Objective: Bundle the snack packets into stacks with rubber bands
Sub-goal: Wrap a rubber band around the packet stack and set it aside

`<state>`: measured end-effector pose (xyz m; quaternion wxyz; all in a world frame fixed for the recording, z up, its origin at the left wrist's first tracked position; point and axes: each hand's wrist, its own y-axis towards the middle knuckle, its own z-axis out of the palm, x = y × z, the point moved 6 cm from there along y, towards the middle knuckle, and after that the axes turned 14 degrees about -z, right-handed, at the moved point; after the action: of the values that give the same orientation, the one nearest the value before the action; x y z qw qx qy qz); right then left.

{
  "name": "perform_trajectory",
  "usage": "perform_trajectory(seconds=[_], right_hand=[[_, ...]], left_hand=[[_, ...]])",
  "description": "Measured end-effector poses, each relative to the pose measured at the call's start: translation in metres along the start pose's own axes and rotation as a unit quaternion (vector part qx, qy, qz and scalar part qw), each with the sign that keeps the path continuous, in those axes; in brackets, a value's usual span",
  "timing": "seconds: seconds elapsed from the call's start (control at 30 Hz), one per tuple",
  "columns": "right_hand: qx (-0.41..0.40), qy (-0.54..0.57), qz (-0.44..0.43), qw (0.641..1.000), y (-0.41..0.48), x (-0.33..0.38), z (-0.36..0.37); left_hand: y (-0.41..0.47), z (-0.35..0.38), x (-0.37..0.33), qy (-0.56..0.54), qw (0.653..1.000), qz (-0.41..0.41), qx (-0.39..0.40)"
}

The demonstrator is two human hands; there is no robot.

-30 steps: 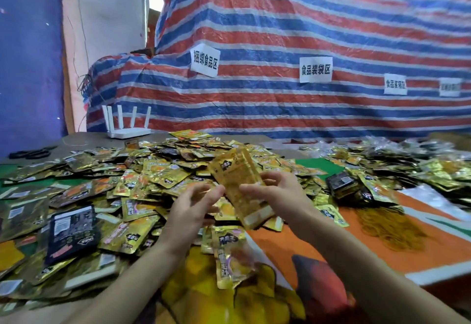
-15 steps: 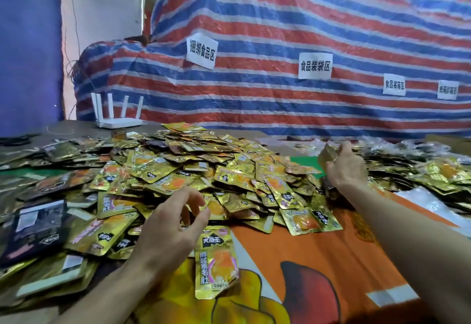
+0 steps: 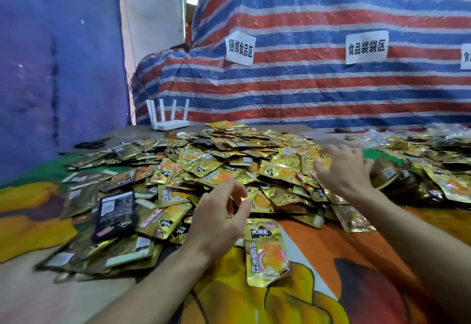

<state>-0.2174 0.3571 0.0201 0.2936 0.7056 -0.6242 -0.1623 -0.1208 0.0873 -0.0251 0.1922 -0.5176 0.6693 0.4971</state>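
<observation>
We look down on a table (image 3: 382, 260) spread with a bright printed cloth (image 3: 280, 306) and see a large loose heap of gold snack packets (image 3: 229, 168) filling its middle and running toward the left edge and far edge. Darker packets (image 3: 116, 210) lie mixed in on the left side. One gold packet (image 3: 266, 252) lies alone at the near edge of the heap, flat on the cloth, just beside our left hand.

Left hand (image 3: 219, 219): fingers curled, thumb and forefinger pinched close over the near edge of the heap; whether anything small sits in the pinch we cannot tell. Right hand (image 3: 344, 168): fingers spread wide, blurred, hovering over the right side of the heap, holding nothing we can make out.

Toward the right edge a second spread of packets (image 3: 433, 168) lies apart from the main heap; whether any there are banded we cannot tell from here. No rubber bands show clearly anywhere.

Our judgement on progress: early or mid-run at best. The great bulk of packets lies unsorted and unbanded, no stack is in hand, and gathering a fresh handful looks like the step now

A white router (image 3: 169, 117) stands at the far left corner, against the striped tarp (image 3: 305, 89)
</observation>
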Motion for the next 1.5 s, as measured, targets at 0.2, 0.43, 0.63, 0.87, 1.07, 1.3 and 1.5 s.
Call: perform_trajectory(seconds=[0.2, 0.43, 0.63, 0.87, 1.07, 1.3, 1.5], right_hand=[[0.053, 0.179, -0.091, 0.978, 0.005, 0.094, 0.026], [0.177, 0.129, -0.073, 0.973, -0.002, 0.097, 0.066], [0.241, 0.112, -0.143, 0.953, -0.010, 0.104, 0.066], [0.172, 0.145, -0.193, 0.955, -0.006, 0.118, 0.053], [0.138, 0.202, -0.147, 0.958, -0.005, 0.105, 0.051], [0.117, 0.215, -0.141, 0.959, -0.010, 0.108, 0.051], [0.137, 0.238, -0.125, 0.953, -0.008, 0.105, 0.052]], left_hand=[[0.001, -0.014, -0.006, 0.101, 0.989, 0.039, -0.097], [0.060, -0.024, 0.008, 0.324, 0.946, -0.019, 0.002], [0.082, -0.018, 0.052, 0.372, 0.921, -0.104, 0.041], [0.081, -0.038, 0.041, 0.319, 0.946, -0.025, -0.058], [0.071, -0.061, 0.027, 0.191, 0.966, 0.039, -0.167], [0.065, -0.060, 0.044, 0.099, 0.982, 0.007, -0.162], [0.067, -0.059, 0.050, 0.051, 0.987, -0.007, -0.150]])
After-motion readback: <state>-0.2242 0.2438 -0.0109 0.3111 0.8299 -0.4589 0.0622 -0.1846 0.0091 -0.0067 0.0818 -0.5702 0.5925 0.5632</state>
